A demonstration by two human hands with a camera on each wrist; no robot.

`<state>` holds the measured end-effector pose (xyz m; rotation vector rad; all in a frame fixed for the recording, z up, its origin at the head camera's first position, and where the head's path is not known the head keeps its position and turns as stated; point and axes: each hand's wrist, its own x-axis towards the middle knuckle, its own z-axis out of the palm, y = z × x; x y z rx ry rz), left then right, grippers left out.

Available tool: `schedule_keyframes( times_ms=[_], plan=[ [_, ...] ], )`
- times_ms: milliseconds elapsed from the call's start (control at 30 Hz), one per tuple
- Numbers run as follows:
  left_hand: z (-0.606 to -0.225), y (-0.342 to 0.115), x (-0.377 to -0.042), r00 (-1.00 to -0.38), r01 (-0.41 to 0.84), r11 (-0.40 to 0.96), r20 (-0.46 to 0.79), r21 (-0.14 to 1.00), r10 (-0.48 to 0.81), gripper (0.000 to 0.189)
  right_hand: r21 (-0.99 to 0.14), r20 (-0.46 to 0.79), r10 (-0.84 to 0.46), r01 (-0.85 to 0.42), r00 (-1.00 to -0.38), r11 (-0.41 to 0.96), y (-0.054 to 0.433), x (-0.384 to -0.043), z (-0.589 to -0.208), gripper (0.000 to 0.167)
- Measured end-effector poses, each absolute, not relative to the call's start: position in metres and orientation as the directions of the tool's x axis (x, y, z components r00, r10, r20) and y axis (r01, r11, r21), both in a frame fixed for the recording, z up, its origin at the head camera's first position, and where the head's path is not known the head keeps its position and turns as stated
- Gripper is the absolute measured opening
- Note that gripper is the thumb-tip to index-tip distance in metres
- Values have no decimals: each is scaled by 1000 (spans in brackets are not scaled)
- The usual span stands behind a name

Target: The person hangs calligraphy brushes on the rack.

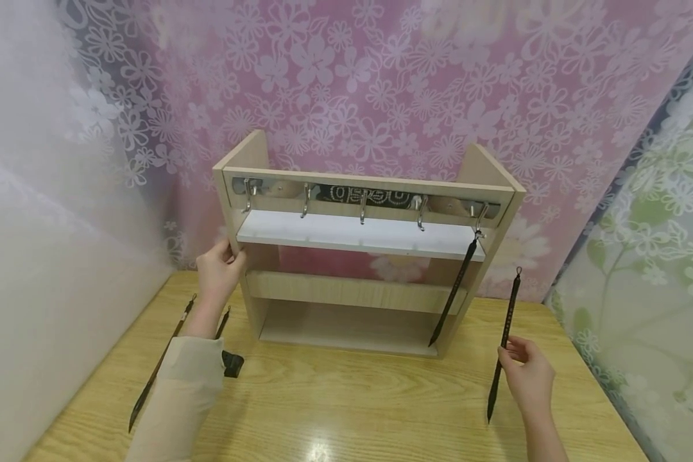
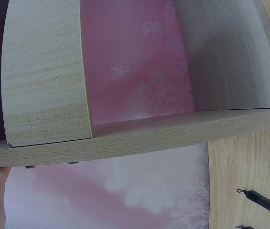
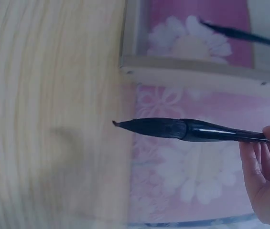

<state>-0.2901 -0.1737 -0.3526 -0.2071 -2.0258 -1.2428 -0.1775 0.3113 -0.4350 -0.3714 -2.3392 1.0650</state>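
Note:
A light wooden shelf rack [image 1: 355, 292] stands on the table, with a row of metal hooks [image 1: 363, 208] along its top front. My left hand [image 1: 219, 273] holds the rack's left side panel, fingers bent at its edge; the left wrist view shows that panel [image 2: 149, 143] close up. Between thumb and fingers, my right hand [image 1: 529, 372] pinches a dark calligraphy brush [image 1: 507, 321] by its handle, right of the rack, loop up. Its dark pointed tip [image 3: 146, 127] shows in the right wrist view. Another calligraphy brush [image 1: 453, 292] hangs slanted from the rightmost hook.
On the left of the wooden table [image 1: 335, 404] lies a long brush [image 1: 163, 359]. A second brush [image 1: 224, 321], partly hidden by my left arm, is beside a small black object [image 1: 232, 364]. Flowered pink cloth [image 1: 346, 83] backs the table, with pale panels at both sides.

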Motion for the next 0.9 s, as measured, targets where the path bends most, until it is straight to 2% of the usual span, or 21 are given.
schedule_keyframes(
  times_ms=[300, 567, 900],
  plan=[
    [-353, -174, -290, -709, 484, 524, 665, 701, -234, 24, -788, 439, 460, -85, -772, 609, 286, -162, -414, 24],
    [-352, -175, -289, -697, 489, 541, 679, 684, -229, 23, -755, 559, 393, -253, -730, 605, 265, -155, -399, 24],
    [-351, -173, -290, -681, 504, 546, 697, 669, -226, 16, -722, 627, 311, -382, -714, 577, 242, -154, -385, 25]
  ],
)
